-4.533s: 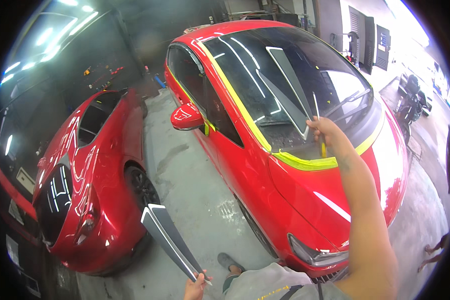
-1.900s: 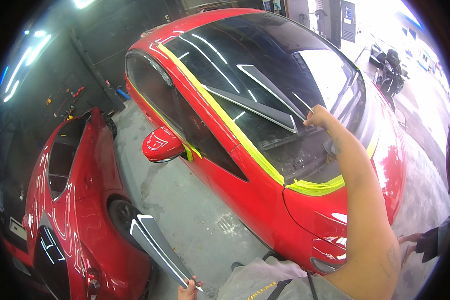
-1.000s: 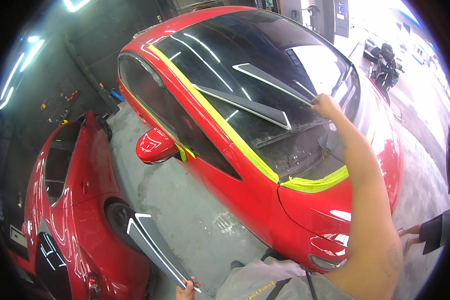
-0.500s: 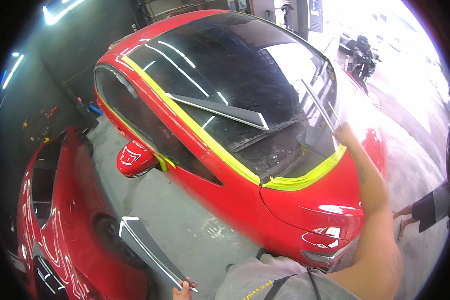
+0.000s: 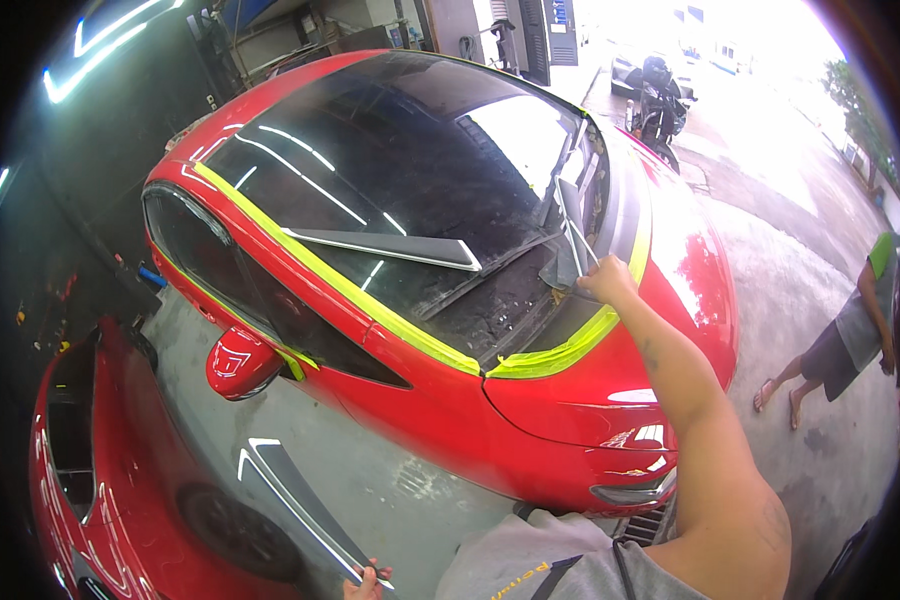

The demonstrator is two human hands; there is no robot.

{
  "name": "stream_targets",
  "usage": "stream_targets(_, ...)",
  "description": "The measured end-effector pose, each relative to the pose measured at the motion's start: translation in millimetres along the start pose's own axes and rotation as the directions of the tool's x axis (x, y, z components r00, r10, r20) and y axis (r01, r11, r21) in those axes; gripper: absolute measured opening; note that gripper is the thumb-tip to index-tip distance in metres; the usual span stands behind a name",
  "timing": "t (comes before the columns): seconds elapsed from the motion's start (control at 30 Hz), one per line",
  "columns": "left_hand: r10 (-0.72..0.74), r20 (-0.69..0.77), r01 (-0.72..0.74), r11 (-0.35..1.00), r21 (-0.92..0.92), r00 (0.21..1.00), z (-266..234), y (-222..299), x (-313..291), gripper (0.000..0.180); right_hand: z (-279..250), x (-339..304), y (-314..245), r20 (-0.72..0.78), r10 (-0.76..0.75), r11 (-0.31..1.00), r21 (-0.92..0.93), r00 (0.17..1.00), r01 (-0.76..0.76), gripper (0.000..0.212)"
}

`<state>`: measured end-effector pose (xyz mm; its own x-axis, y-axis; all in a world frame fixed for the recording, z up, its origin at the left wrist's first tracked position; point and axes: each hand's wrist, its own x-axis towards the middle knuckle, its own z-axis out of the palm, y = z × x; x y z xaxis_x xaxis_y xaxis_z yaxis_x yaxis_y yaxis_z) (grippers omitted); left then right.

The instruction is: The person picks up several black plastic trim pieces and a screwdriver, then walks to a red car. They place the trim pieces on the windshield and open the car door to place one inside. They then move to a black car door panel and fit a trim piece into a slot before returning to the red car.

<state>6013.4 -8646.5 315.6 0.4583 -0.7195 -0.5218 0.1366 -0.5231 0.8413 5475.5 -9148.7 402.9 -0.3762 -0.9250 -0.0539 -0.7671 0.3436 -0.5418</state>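
Note:
My left hand (image 5: 364,583) grips the lower end of a long, tapering dark trim panel (image 5: 295,490) with white edges, held low beside the car. My right arm reaches over the bonnet, and my right hand (image 5: 610,278) closes on the near end of a narrow dark trim piece (image 5: 567,210) with pale edges, over the base of the windscreen. Its far part overlaps reflections in the glass. A similar dark panel with a white edge (image 5: 390,245) lies across the windscreen (image 5: 370,180). Yellow-green masking tape (image 5: 560,350) borders the glass of the red car (image 5: 450,440).
Another red car (image 5: 130,480) stands at the lower left. The wing mirror (image 5: 242,362) juts out from the nearer car. A person (image 5: 835,345) in dark shorts stands at the right. A motorcycle (image 5: 658,110) is parked beyond the bonnet. A floor drain grate (image 5: 645,525) shows near the bumper.
My right hand has brought its trim piece down nearer the windscreen's base. My left hand still holds its panel. The view has shifted, showing more of the person at the right.

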Motion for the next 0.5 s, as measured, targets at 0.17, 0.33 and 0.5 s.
stream_targets(0.17, -0.034, 0.01, 0.033, 0.991, 0.132, 0.999, 0.9, 14.8, -7.3, 0.044, 1.0, 8.7, 10.0, 0.037, 0.026, 0.999, 0.037, 0.999, -0.027, 0.038)
stream_targets(0.33, 0.081, 0.092, -0.076, 0.996, -0.054, 0.992, -13.1, -15.4, 7.7, 0.042, 0.3, 16.3, 20.6, 0.093, 0.013, 0.992, 0.122, 0.996, -0.024, 0.036)
stream_targets(0.5, 0.036, 0.096, -0.045, 0.994, 0.097, 0.995, -13.6, 7.8, 9.0, 0.037, -20.5, -5.0, 30.7, -0.044, 0.035, 0.993, 0.115, 0.998, -0.03, 0.041)
